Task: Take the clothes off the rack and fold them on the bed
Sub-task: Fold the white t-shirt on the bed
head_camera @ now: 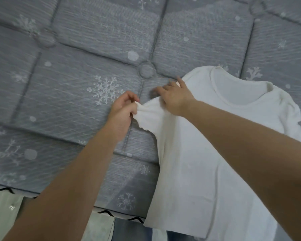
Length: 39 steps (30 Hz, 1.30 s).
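Now white tee (207, 153) sleeve in left hand (123, 110) grip.

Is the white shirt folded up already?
No, the white shirt lies spread flat on the bed, left hand pinching its sleeve.

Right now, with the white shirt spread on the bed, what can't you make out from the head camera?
- White short-sleeved cotton T-shirt: its hem runs off the grey snowflake-print quilted mattress edge and out of the bottom of the frame; the right forearm covers part of its body.
- Right hand: fingertips lie on the shoulder, palm side hidden.
- Left hand: pinches the sleeve edge; the fabric inside the grip is hidden.
- Clothes rack: not in view.
- Floor below the bed: cropped and blurred.
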Motion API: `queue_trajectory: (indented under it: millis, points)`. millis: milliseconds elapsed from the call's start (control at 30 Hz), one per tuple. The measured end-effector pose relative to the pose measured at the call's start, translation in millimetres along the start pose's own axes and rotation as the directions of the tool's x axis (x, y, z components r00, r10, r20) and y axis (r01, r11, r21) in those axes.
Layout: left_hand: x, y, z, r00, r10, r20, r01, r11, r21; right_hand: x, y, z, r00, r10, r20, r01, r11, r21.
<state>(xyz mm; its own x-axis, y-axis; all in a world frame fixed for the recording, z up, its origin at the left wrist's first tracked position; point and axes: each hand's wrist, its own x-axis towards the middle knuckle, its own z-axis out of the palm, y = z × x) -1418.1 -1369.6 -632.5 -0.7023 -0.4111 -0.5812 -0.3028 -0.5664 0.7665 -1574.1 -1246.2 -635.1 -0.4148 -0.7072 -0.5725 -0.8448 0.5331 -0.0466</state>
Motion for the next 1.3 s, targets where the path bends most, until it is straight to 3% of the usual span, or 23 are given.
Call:
queue_trajectory:
  millis: [100, 167, 300, 433, 533, 600, 667, 767, 900, 1033, 1133, 1233, 1300]
  points:
    - [0, 0, -6, 0.984, -0.16, 0.083, 0.149, 0.981, 0.123, 9, 2, -29, 0.972, 0.069, 0.226, 0.018, 0.931, -0.363]
    - [1, -1, -9, 0.96, -0.261, 0.099, 0.248, 0.96, 0.128, 12, 4, -44, 0.943, 0.101, 0.318, 0.04, 0.913, -0.407]
    - [4, -1, -6, 0.9, -0.419, 0.122, 0.417, 0.908, 0.041, 18, 6, -58, 0.93, 0.067, 0.362, 0.123, 0.871, -0.476]
    - [6, -6, -2, 0.84, -0.537, 0.072, 0.526, 0.84, 0.134, 25, 4, -63, 0.913, 0.114, 0.391, 0.026, 0.942, -0.335]
    - [8, -14, 5, 0.856, -0.513, -0.066, 0.494, 0.773, 0.397, 28, 9, -63, 0.932, 0.07, 0.356, -0.018, 0.989, -0.146]
    - [9, -18, 10, 0.912, -0.386, -0.141, 0.389, 0.703, 0.595, 30, 15, -63, 0.936, 0.087, 0.34, -0.126, 0.987, 0.094]
    - [10, -18, 14, 0.918, -0.372, -0.137, 0.369, 0.673, 0.641, 31, 16, -65, 0.928, 0.122, 0.352, -0.277, 0.857, 0.434]
    - [11, -8, 20, 0.835, -0.538, -0.113, 0.525, 0.72, 0.454, 29, 22, -67, 0.945, 0.144, 0.294, -0.317, 0.627, 0.711]
    - [13, 6, 19, 0.738, -0.675, 0.023, 0.622, 0.692, 0.366, 25, 30, -69, 0.984, 0.137, 0.113, -0.171, 0.562, 0.809]
    - [23, 15, 17, 0.858, -0.511, -0.047, 0.503, 0.821, 0.268, 28, 33, -71, 0.984, 0.074, 0.159, -0.17, 0.623, 0.764]
    - [24, 22, 13, 0.88, -0.475, 0.027, 0.471, 0.878, 0.084, 36, 35, -71, 0.96, 0.152, 0.234, -0.278, 0.591, 0.757]
    - [25, 24, 10, 0.908, -0.419, 0.021, 0.416, 0.905, 0.091, 39, 33, -76, 0.938, 0.171, 0.302, -0.306, 0.82, 0.483]
    - [27, 25, 10, 0.926, -0.376, 0.039, 0.371, 0.924, 0.096, 38, 28, -79, 0.927, 0.161, 0.338, -0.282, 0.895, 0.345]
